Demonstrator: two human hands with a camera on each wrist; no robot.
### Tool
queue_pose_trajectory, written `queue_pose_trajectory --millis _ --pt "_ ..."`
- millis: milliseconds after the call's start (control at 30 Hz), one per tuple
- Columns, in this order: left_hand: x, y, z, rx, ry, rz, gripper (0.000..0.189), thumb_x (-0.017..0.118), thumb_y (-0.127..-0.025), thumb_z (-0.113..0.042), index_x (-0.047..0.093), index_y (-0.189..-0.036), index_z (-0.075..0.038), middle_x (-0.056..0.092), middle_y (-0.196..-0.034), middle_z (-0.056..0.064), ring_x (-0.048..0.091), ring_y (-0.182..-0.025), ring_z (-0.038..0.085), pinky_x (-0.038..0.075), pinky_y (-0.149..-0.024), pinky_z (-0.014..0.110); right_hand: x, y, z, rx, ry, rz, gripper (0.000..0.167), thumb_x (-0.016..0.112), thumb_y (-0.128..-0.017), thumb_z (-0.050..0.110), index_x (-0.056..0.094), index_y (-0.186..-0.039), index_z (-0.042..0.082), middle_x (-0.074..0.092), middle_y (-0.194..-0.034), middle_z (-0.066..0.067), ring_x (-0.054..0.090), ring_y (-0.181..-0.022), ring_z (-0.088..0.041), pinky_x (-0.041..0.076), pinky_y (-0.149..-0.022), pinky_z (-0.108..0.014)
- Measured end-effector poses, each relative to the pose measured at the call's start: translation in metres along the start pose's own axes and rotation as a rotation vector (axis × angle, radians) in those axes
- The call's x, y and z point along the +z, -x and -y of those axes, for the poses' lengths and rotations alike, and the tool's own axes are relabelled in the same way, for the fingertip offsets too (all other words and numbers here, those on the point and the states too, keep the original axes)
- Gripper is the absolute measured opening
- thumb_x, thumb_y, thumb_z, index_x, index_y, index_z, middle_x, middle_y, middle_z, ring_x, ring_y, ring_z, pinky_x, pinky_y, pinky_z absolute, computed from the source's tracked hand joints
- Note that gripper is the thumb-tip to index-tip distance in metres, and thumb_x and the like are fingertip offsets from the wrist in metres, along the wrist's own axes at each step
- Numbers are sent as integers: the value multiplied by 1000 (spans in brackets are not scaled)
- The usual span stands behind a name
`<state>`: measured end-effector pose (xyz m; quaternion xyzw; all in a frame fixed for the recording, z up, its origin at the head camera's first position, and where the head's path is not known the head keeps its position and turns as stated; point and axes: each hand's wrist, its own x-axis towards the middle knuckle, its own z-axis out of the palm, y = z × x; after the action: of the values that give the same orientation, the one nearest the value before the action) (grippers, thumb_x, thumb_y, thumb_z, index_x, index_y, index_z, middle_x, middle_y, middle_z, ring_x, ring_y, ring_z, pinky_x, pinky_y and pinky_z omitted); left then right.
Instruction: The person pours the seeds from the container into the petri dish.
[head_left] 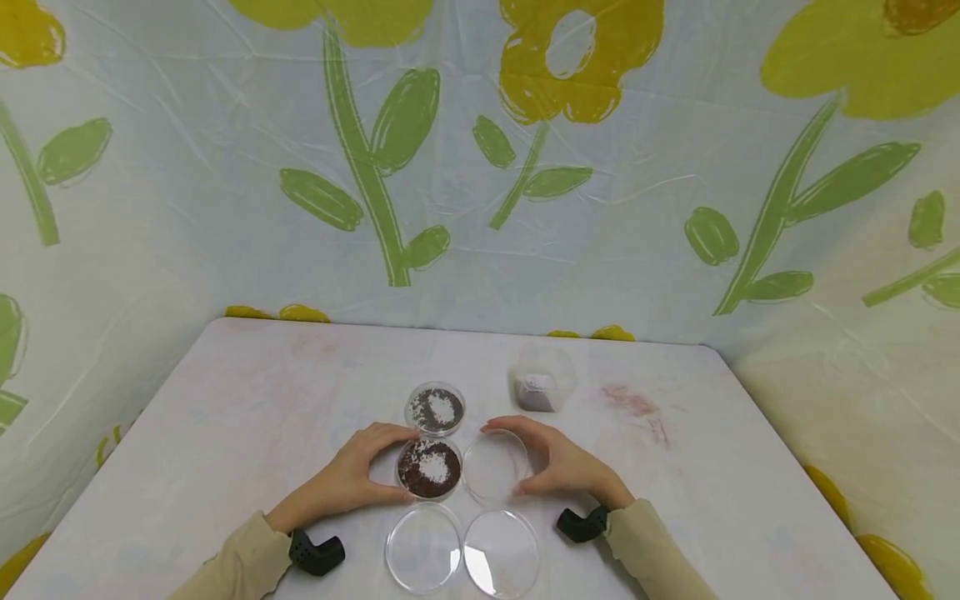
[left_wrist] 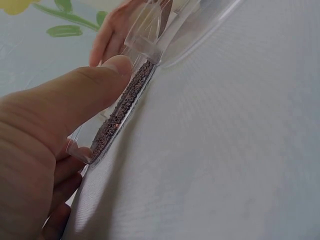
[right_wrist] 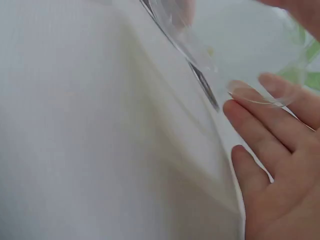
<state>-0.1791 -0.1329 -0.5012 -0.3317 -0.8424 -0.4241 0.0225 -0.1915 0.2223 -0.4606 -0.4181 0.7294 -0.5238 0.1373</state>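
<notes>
Beige sleeves [head_left: 236, 562] lie nearest to me, with a black device [head_left: 317, 553] at each wrist, and between them two clear round pieces [head_left: 424, 548] rest side by side on the table [head_left: 292, 392]. Just behind these, the left hand [head_left: 358, 473] has thumb and fingers bent around a round dish [head_left: 429, 468] of dark grains and white powder, which appears to rest on the table. The right hand [head_left: 562, 461] holds a clear lid [head_left: 495, 468], or perhaps a bare dish, by its opposite sides, beside the filled one. Both hands are apart from each other. Another filled dish [head_left: 436, 408] stands directly behind the first.

As I judge it, the step in hand is to line up the lid with the dish. The next move would call for a light, level hold and a steady left hand, so that no powder is spilled.

The table is pale, with reddish stains [head_left: 630, 402] toward the right. Near its back is a small see-through container [head_left: 535, 392]. Around it hangs a whitish cloth [head_left: 630, 217] with yellow flowers and green leaves.
</notes>
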Motion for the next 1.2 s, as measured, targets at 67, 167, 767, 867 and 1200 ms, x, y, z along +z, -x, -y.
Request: queue_pose_trajectory --millis 67,167,767,867,1200 --pt "0 -1 0 4 0 2 82 84 -68 -57 57 -138 -24 55 -137 -13 48 -128 14 34 -106 51 3 0 -3 11 -21 -31 85 81 -72 -9 38 -146 -5 48 -143 -25 37 -140 -32 24 -114 -21" --pt "1 -2 -1 10 4 2 83 85 -68 -57 57 -138 -22 56 -136 -12 49 -127 14 35 -105 52 7 -4 -3 17 -31 -72 86 81 -75 -8 37 -149 -2 48 -145 -20 37 -140 -31 25 -115 -24" --pt "-1 0 -1 -1 16 13 81 84 -70 -55 56 -139 -23 55 -136 -12 48 -127 14 34 -106 55 35 -62 21 109 210 -31 80 87 -76 30 49 -145 16 56 -140 0 47 -132 -16 32 -114 -42" --pt "-1 0 -1 9 3 6 80 84 -71 -55 56 -139 -24 56 -135 -12 49 -126 15 35 -105 54 39 -68 24 102 236 1 79 87 -76 32 49 -144 18 57 -140 1 48 -131 -15 33 -113 -42" --pt "0 1 1 38 -1 -26 80 85 -70 -53 56 -138 -22 56 -135 -10 50 -124 15 37 -103 53 54 -88 24 -1 388 135 82 87 -76 33 48 -143 8 54 -139 -3 46 -130 -17 35 -111 -36"
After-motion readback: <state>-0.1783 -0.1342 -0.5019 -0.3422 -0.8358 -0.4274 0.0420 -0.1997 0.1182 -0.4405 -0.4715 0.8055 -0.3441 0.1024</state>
